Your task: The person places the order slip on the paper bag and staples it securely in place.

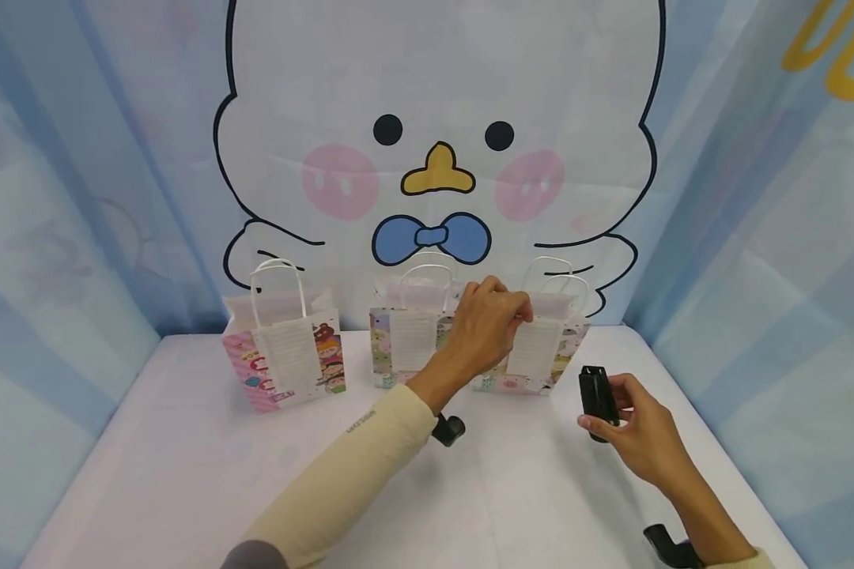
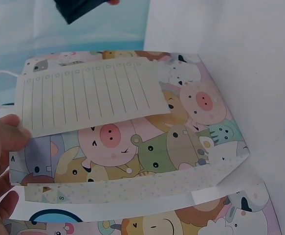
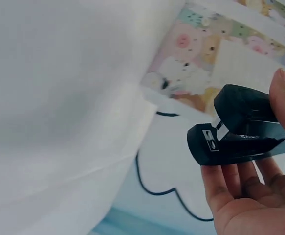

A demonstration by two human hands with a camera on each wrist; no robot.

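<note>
My left hand (image 1: 487, 324) reaches to the top edge of the right-hand paper gift bag (image 1: 569, 356), which is printed with cartoon animals. In the left wrist view, the thumb presses a lined paper sheet (image 2: 93, 98) against the bag's front, with the fingers curled around the edge. The sheet lies lengthwise down the front panel. My right hand (image 1: 644, 431) holds a black stapler (image 1: 598, 403) to the right of that bag, above the table. In the right wrist view the stapler's jaws stand apart, with the thumb on top and the fingers underneath.
A similar bag (image 1: 380, 340) with a lined sheet stands close on the left, partly behind my left hand. Farther left stands a pink bag (image 1: 238, 359), also bearing a sheet. All stand on the white table (image 1: 185, 474) before a printed curtain (image 1: 434, 95).
</note>
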